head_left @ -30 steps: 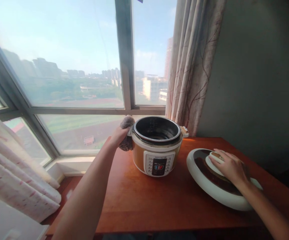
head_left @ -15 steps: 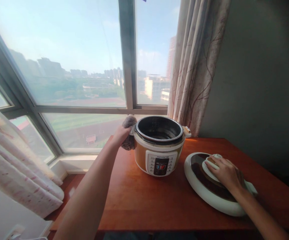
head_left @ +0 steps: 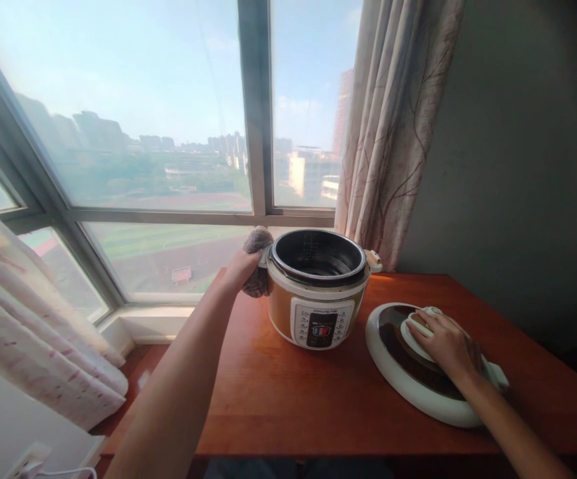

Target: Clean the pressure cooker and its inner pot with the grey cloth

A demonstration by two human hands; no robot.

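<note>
Nearby, open cooker (head_left: 318, 293), pot bare.

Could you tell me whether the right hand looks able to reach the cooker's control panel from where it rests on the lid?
Probably yes: the right hand rests on the lid, and only bare table lies between it and the control panel.

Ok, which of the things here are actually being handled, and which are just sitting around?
In hand:
- left hand pressing a grey cloth against the cooker, which stands open
- right hand resting on the cooker's lid, which lies flat on the table

Just about:
- curtain
- window
- wall socket
</note>
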